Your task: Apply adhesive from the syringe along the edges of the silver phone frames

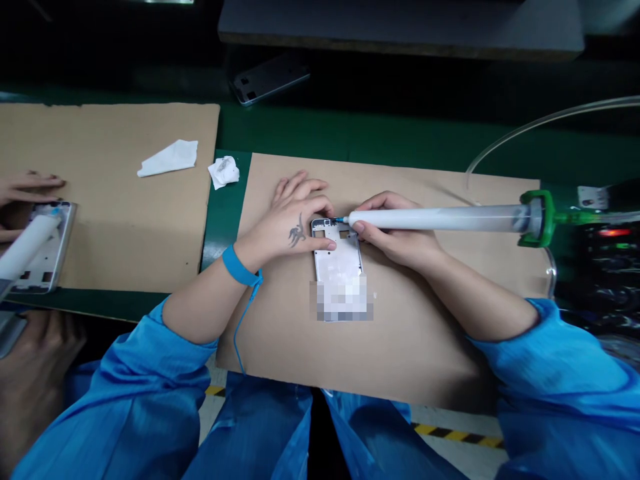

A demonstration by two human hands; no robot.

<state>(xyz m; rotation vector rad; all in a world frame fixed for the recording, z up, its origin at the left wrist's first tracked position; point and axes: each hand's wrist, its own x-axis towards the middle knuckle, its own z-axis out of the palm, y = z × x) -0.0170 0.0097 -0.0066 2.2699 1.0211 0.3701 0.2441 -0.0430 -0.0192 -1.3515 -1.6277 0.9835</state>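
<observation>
A silver phone frame (336, 263) lies flat on the brown cardboard sheet in front of me, its lower end blurred by mosaic. My left hand (295, 223) steadies its upper left side, thumb over the face and index finger at the top edge. The other left fingers stretch out beyond it. In my right hand (395, 230) is a large dispensing syringe (440, 219) filled with white material, held near its front end. Its thin blue needle meets the top of the frame; whether anything comes out is too small to tell. A green clamp (537, 219) caps the syringe's back end.
Cardboard (270, 320) covers the green bench. A clear hose (530, 117) curves in from the right. Crumpled tissue (224, 172) and a white paper piece (169, 159) lie left. Another phone frame (273, 80) sits under the shelf (400, 30). A co-worker's hand (30, 188) works at far left.
</observation>
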